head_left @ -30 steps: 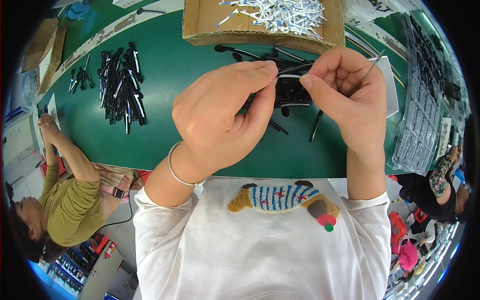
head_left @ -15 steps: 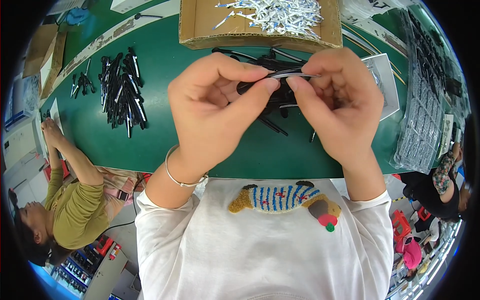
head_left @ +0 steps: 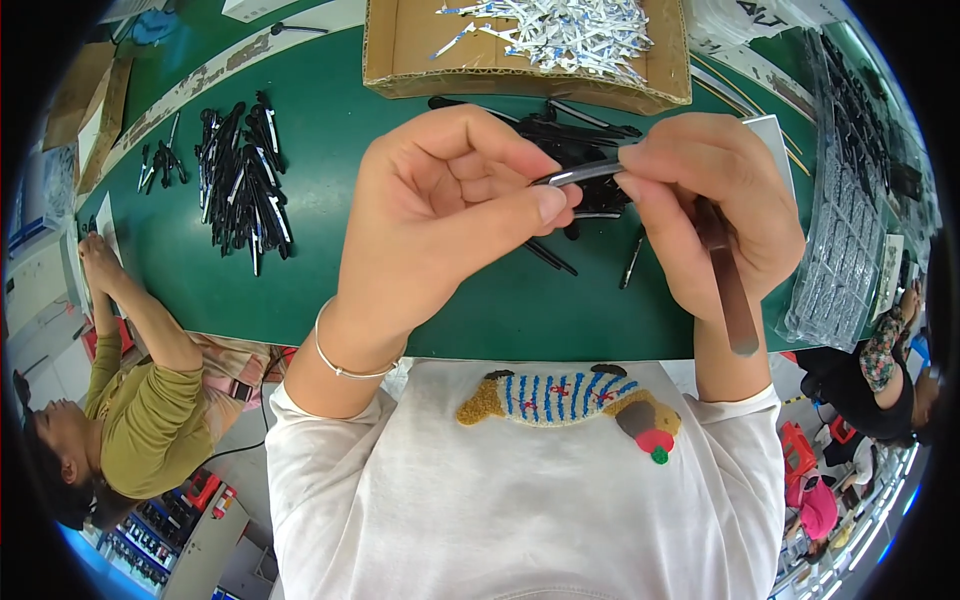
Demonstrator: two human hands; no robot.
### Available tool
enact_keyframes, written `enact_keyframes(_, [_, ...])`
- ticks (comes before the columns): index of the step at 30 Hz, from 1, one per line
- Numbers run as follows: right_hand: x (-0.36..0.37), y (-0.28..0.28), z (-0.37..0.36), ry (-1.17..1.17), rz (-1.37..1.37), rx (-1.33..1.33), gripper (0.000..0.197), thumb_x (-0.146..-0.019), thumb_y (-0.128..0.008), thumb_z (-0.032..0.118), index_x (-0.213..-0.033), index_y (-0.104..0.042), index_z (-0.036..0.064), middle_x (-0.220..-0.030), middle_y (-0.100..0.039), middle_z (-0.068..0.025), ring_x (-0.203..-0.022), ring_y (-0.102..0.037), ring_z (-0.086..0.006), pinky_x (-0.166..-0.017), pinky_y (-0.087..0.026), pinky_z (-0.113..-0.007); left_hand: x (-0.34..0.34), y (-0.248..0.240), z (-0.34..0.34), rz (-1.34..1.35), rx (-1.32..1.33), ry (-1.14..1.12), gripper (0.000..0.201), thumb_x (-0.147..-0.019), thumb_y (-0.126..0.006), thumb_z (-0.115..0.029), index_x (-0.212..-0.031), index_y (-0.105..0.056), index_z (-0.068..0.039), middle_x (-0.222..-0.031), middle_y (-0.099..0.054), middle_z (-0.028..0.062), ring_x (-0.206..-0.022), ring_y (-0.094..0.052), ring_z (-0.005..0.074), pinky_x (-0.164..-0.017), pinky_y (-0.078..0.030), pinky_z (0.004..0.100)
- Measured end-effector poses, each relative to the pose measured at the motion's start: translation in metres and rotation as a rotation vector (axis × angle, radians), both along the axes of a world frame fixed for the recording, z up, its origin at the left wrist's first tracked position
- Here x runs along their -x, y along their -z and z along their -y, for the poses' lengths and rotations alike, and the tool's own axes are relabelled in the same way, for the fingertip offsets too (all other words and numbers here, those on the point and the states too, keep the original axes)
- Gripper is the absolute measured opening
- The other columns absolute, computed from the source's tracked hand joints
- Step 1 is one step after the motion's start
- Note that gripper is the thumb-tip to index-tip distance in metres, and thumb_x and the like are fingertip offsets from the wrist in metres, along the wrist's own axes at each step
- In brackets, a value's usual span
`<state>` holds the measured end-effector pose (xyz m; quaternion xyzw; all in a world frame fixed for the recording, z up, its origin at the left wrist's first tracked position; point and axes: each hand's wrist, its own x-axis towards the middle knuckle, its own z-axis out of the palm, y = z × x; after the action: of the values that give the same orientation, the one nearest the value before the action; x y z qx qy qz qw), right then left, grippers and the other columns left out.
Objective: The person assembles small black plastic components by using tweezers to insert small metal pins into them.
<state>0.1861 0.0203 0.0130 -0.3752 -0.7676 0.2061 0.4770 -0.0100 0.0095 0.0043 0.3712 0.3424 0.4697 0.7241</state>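
My left hand (head_left: 440,225) is closed, thumb and forefinger pinching one end of a slim black part (head_left: 588,172) with a glossy, silvery face. Thumb and fingertips of my right hand (head_left: 715,190) meet at the part's other end. Tucked in that same hand is a pair of metal tweezers (head_left: 733,290), whose rounded end sticks out toward me. Whether the tweezers' tips touch the part is hidden by the fingers. Below and behind both hands lies a heap of similar black parts (head_left: 555,135), partly covered by them.
Beyond my hands stands a cardboard box (head_left: 640,98) holding white and blue strips (head_left: 570,35). Another heap of black parts (head_left: 243,185) lies left on the green table (head_left: 330,240). Clear plastic trays (head_left: 830,270) and a white box (head_left: 775,135) are right. A co-worker (head_left: 150,430) sits left.
My right hand has shifted right and turned, bringing the tweezers into sight. More of the black part now shows between my hands, which are farther apart.
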Motion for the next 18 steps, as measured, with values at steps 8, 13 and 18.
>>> enact_keyframes(8, [0.002, -0.004, 0.011, -0.139, -0.394, 0.518, 0.033, -0.071, -0.068, -0.008, -0.101, -0.056, -0.0033, -0.086, -0.063, -0.0134, -0.055, -0.045, -0.0025, -0.05, -0.035, -0.015, 0.0, -0.003, 0.004, -0.069, -0.091, 0.065, 0.013, -0.079, -0.067, 0.006, -0.092, -0.063, 0.005, -0.082, -0.066, 0.0089, -0.076, -0.064, 0.0111, -0.068, -0.052, 0.0212])
enact_keyframes(13, [0.001, 0.002, 0.011, -0.256, -0.529, 0.575, 0.027, -0.072, -0.066, -0.009, -0.093, -0.051, -0.0013, -0.086, -0.063, -0.0172, -0.063, -0.055, -0.0064, -0.057, -0.043, -0.016, -0.006, -0.008, 0.014, -0.182, -0.161, 0.033, 0.014, -0.077, -0.066, 0.008, -0.091, -0.063, 0.005, -0.081, -0.066, 0.0079, -0.073, -0.064, 0.0106, -0.066, -0.052, 0.0204])
enact_keyframes(18, [0.006, -0.001, 0.016, -0.195, -0.566, 0.584, 0.02, -0.073, -0.062, -0.012, -0.086, -0.051, -0.0019, -0.085, -0.061, -0.0178, -0.083, -0.064, -0.0243, -0.07, -0.052, -0.027, -0.011, -0.006, 0.018, -0.432, -0.58, -0.187, 0.014, -0.071, -0.07, 0.01, -0.082, -0.064, 0.004, -0.075, -0.065, 0.0093, -0.063, -0.063, 0.0106, -0.056, -0.05, 0.0204])
